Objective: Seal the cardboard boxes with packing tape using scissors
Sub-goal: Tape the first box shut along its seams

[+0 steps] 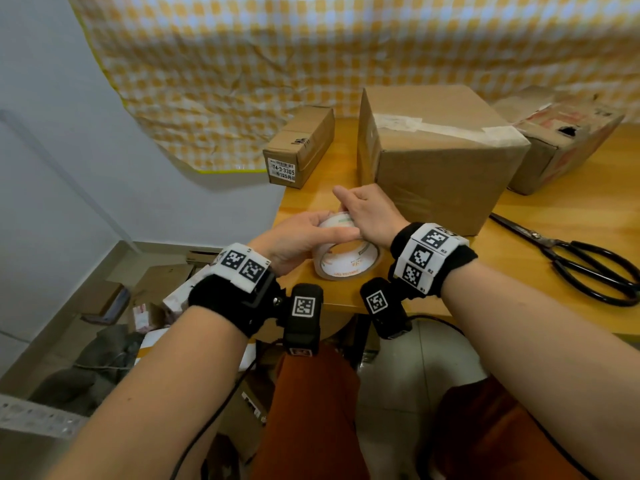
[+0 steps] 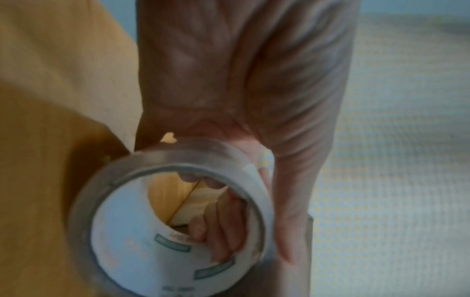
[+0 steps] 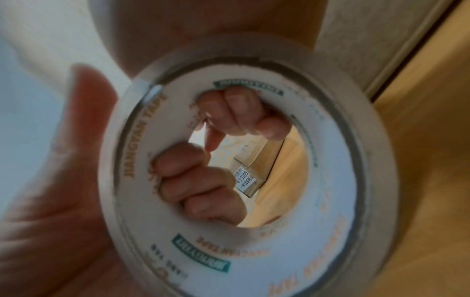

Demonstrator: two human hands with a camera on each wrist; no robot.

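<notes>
A roll of clear packing tape (image 1: 346, 259) with a white printed core stands on edge near the front left corner of the wooden table (image 1: 571, 209). My left hand (image 1: 304, 237) grips it from the left, thumb across the near face and fingers (image 3: 201, 180) curled into the core. My right hand (image 1: 369, 211) holds the top rim, its fingers (image 3: 241, 112) hooked inside the core (image 2: 122, 231) and the index finger raised. A large taped cardboard box (image 1: 440, 157) stands just behind the hands. Black scissors (image 1: 588, 265) lie untouched to the right.
A small labelled box (image 1: 298, 147) sits at the back left and shows through the core (image 3: 250, 176). A torn box (image 1: 568, 140) stands at the back right. A checked cloth (image 1: 311, 57) hangs behind. Clutter covers the floor (image 1: 114, 327) left of the table.
</notes>
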